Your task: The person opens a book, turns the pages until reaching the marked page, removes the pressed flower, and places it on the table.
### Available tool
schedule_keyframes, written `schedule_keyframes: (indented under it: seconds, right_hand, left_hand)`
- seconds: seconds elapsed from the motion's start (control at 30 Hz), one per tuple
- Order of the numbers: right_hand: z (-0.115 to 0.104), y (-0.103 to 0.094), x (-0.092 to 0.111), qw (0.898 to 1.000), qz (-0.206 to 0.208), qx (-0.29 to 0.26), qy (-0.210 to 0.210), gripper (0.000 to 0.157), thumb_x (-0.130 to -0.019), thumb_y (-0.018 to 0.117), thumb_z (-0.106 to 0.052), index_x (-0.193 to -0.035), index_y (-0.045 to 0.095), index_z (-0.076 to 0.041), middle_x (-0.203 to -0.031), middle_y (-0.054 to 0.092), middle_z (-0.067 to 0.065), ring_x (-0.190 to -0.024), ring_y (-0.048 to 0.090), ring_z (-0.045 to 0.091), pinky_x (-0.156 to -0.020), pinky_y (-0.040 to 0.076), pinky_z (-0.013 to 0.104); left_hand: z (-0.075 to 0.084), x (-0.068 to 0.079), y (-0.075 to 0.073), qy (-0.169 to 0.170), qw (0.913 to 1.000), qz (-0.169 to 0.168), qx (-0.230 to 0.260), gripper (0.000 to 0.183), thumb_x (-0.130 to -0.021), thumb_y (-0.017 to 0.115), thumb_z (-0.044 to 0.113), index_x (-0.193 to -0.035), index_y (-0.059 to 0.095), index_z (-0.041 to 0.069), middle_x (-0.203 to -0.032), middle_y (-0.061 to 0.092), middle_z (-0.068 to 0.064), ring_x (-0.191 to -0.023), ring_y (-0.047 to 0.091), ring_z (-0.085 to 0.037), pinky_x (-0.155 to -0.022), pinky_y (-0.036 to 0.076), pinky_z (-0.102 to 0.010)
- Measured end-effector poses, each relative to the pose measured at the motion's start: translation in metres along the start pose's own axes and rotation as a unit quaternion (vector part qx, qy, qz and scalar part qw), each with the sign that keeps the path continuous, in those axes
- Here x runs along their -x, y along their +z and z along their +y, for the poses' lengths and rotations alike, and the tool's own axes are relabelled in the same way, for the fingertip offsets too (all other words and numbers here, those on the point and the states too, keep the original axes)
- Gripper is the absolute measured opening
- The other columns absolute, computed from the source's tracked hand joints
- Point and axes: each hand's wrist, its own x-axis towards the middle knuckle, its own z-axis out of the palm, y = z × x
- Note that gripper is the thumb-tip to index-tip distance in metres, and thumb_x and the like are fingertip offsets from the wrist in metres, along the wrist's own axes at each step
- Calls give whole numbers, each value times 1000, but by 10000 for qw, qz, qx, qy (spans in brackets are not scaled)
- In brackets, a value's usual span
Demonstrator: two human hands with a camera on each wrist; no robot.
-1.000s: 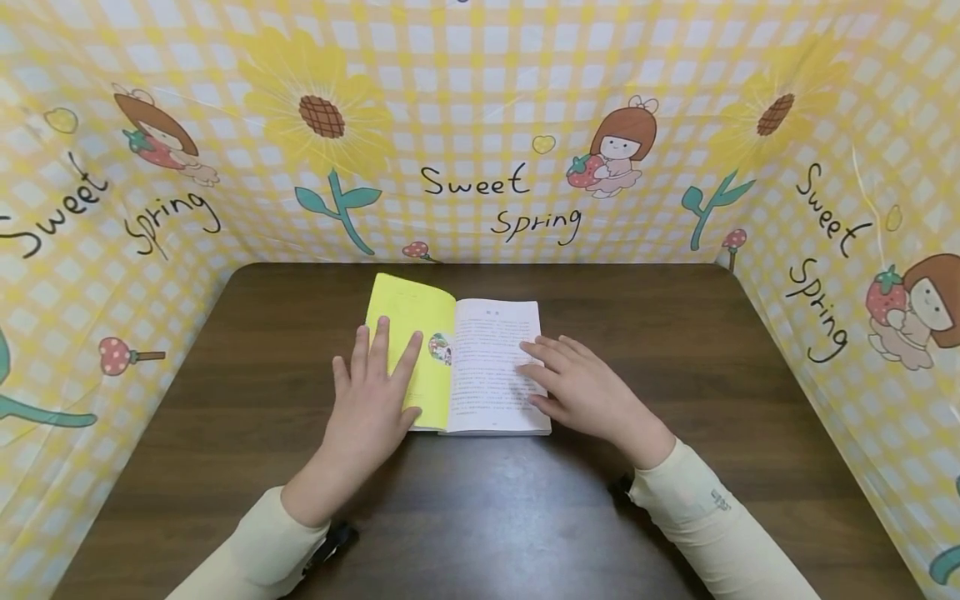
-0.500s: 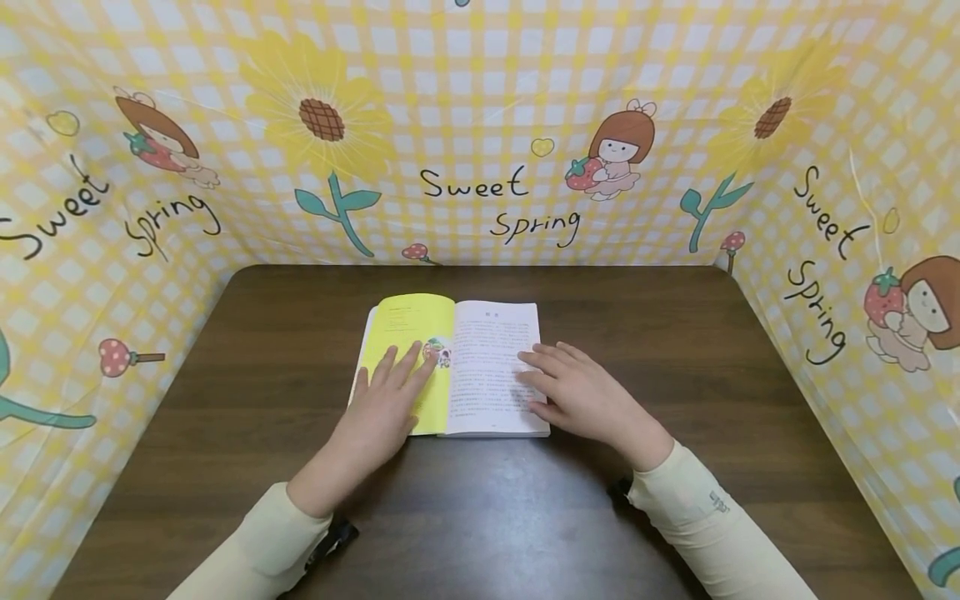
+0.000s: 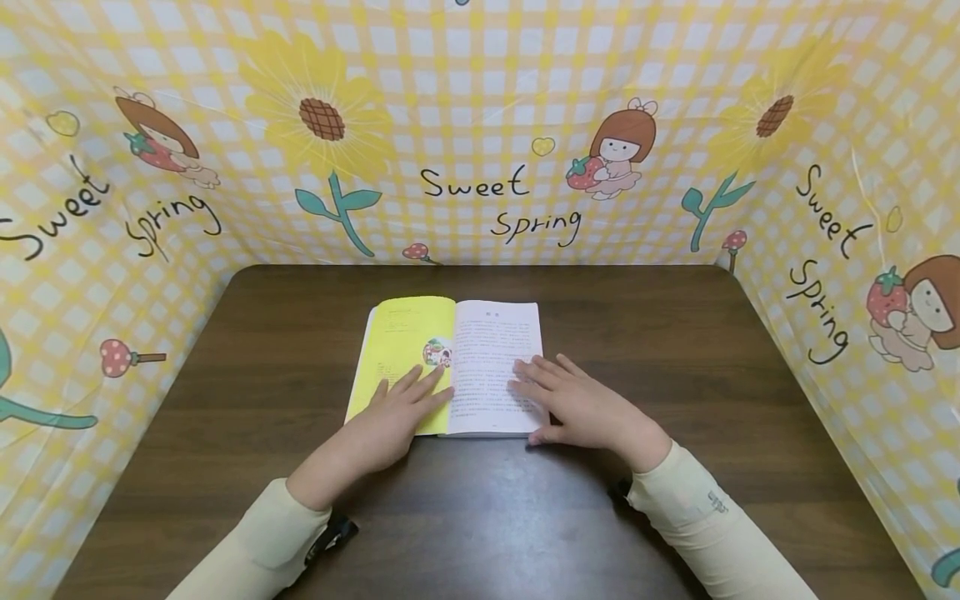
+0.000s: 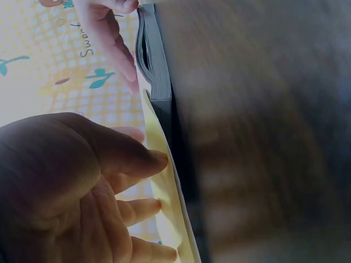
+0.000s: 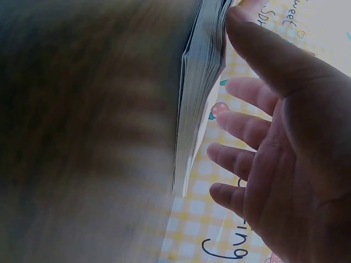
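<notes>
A book (image 3: 491, 358) lies open on the dark wooden table, with a bright yellow page (image 3: 401, 333) on its left side and a white page of printed text on its right. Spread fingers of my left hand (image 3: 386, 421) rest on the lower part of the yellow page; in the left wrist view the fingertips (image 4: 158, 158) touch that page. Over the right edge of the white page lies my right hand (image 3: 588, 408), its fingers extended. From the right wrist view, the thick page block (image 5: 200, 98) shows beside the thumb, and the other fingers stay slightly above the paper.
The brown wooden table (image 3: 637, 325) extends around the book. A yellow checked cloth (image 3: 480, 108) with flowers and lettering forms walls at the back and both sides. A dark strap (image 3: 330, 537) is on the left wrist.
The yellow page has come down flat on the left. My left hand has slid right and toward me across it, and my right hand has lowered slightly with its thumb spread.
</notes>
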Motion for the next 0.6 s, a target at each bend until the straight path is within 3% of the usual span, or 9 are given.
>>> schedule_keyframes:
  seconds: [0.23, 0.37, 0.5, 0.6]
  right_hand:
    - [0, 0, 0, 9998, -195, -35, 45, 81, -91, 70, -57, -157, 44, -19, -168, 31, 6, -155, 28, 33, -125, 16, 58]
    - [0, 0, 0, 9994, -318, -94, 132, 80, -91, 70, -58, -156, 45, -19, -167, 33, 5, -154, 29, 31, -125, 14, 57]
    - [1, 0, -1, 9991, -374, -103, 184, 79, -91, 70, -57, -156, 46, -18, -166, 34, 5, -154, 30, 31, -125, 13, 57]
    - [1, 1, -1, 9990, -387, -109, 203, 77, -92, 70, -56, -155, 48, -18, -166, 35, 5, -154, 31, 30, -125, 14, 57]
  left_hand:
    - [-2, 0, -1, -302, 9990, -308, 148, 59, -99, 56, 7, -155, 47, 20, -167, 32, -9, -153, 28, -40, -111, 28, -75]
    - [-3, -2, 0, -384, 9983, -320, 295, 56, -100, 54, 13, -155, 47, 21, -167, 32, -7, -154, 28, -38, -112, 26, -75]
    - [-3, -2, 2, -400, 9980, -278, 408, 51, -105, 54, 30, -155, 48, 22, -167, 33, -6, -154, 27, -37, -113, 25, -75]
    - [-4, -2, 3, -391, 9976, -268, 501, 57, -104, 56, 45, -155, 47, 22, -167, 32, -6, -155, 26, -37, -113, 24, -75]
